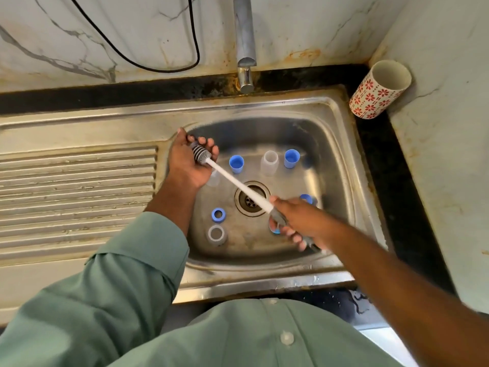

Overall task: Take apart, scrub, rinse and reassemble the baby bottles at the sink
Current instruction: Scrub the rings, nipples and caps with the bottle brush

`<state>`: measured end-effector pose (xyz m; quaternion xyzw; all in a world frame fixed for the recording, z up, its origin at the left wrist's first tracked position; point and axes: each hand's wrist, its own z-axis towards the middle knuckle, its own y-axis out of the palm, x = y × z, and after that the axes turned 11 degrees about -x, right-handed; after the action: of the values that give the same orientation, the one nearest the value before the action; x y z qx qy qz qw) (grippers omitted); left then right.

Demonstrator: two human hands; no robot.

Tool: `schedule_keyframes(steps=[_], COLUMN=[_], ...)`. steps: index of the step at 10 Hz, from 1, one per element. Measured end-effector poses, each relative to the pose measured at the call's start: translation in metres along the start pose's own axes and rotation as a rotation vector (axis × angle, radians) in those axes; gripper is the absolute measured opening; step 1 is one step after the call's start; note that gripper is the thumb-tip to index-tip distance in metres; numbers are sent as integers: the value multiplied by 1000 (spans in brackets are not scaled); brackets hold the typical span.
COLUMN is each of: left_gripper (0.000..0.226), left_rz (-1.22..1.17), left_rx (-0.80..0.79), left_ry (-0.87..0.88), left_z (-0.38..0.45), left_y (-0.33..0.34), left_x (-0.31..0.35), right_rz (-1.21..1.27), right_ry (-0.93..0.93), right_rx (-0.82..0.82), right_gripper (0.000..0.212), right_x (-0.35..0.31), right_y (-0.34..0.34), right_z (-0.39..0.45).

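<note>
Marble-patterned wall tiles (132, 35) backed a stainless steel sink (330, 133), ribbed drainboard (79, 186) to its left, tap (244, 43) centred over the basin. Black cable (148, 67) looped across the tiles. Rust staining around the tap base.

Left hand (189, 162) was over the basin's far-left corner, fingers curled around the grey bristle head of a bottle brush (238, 185); thumb side toward the sink rim. Bristles sat in the cupped palm, fingertips closing over them. Right hand (293, 223) gripped the grey handle end of the same brush, fingers wrapped round it, the handle tip showing below the hand. White shaft ran diagonally between both hands, passing above the drain (251, 198).

Bottle parts lay loose on the basin floor:
- two blue caps (236, 163) (291, 158) standing mouth up near the back, a clear bottle body (270, 162) upright between them
- a second clear piece (214, 178) just below the left hand, partly hidden by it; could not tell what part
- a blue screw ring (218, 214) left of the drain, with a grey-white ring (216, 234) just in front of it
- another blue piece (307, 198) right of the drain, mostly hidden behind the right hand
- a sliver of blue under the right fingers; unclear what it was

All cups and bottle looked empty; no water seen running.

Red-flowered white tumbler (378, 91) stood on the black counter edge at the sink's far-right corner. Green sleeve (127, 274) on the left arm, rolled at the forearm.
</note>
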<state>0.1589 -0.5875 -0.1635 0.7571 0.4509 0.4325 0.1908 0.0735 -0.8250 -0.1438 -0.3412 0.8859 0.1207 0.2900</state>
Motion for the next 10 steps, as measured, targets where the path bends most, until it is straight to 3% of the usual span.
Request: schedule_keyframes(steps=[1,2,3,4,5,6,7,8,9,10], left_gripper=[52,56,55,57,58,49,60,56,49,48], left_rz=[31,14,-35,-80,-13,-43,-128,-150,-132,-209], left_rx=[-44,-5,-70,-176,-117,35,79,17,-17,3], left_ry=[-14,-15,-40,-82,-97,-74,4,-13,-104,-89], left_z=[-2,-1,-5,-13,-9,-1,-3,-18,-30,-34], left_y=[3,7,5,6,7,2,2,18,34,40], left_x=[2,1,4,6,5,8,18,13,2,13], right_rz=[232,-793,-433,449,-490,-1078,-563,-704,-783,-739], right_ry=[-12,-141,-136,-86,-170,-182,-339,-341,-368,-354], right_rx=[-160,426,210,-390,115,576,567,462,476,457], right_gripper=[52,42,37,36,38,48,54,54,46,44], right_x=[6,9,7,4,8,19,27,15,2,4], right_y=[-2,5,5,-3,-4,-1,-2,8,18,19], right_z=[0,3,-1,-12,-11,-11,-22,-24,-12,-19])
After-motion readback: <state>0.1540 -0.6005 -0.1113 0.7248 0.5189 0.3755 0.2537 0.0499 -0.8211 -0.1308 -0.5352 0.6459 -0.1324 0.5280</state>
